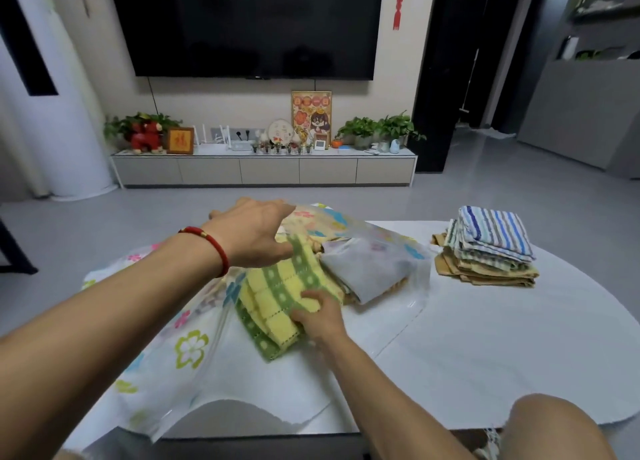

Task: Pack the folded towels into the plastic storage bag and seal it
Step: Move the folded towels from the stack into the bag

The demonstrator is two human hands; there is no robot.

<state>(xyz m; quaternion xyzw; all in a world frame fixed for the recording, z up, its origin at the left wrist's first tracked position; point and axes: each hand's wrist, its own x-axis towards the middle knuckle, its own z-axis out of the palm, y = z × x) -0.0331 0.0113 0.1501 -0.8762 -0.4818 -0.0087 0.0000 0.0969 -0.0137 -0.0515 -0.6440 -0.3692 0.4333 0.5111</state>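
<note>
**Green-and-yellow towel held at the mouth of the storage bag**

A folded green-and-yellow checked towel [277, 300] is seen at the open mouth of the plastic storage bag [166, 352], which lies spread on the white table [502, 348], left of centre. The bag is translucent and printed with coloured flowers. Its upper layer is lifted above the towel. Further inside the bag, a grey folded towel [363, 272] is seen through the plastic, with a tan edge showing beneath it.

The towel's near end is gripped by the right hand [320, 317], fingers curled over the top of the fabric. The left hand [256, 232] is held over the far end of the towel, at the raised plastic; its fingertips are hidden behind the hand, so it cannot be told whether the plastic is pinched. A red bracelet [211, 245] is worn on the left wrist.

A stack of folded towels [488, 248] is noted on the table well to the right of the bag, a blue-striped one on top and tan ones at the bottom.

Beyond the table, a low cabinet [263, 170] with plants and ornaments stands under a wall-mounted television [252, 23].
</note>
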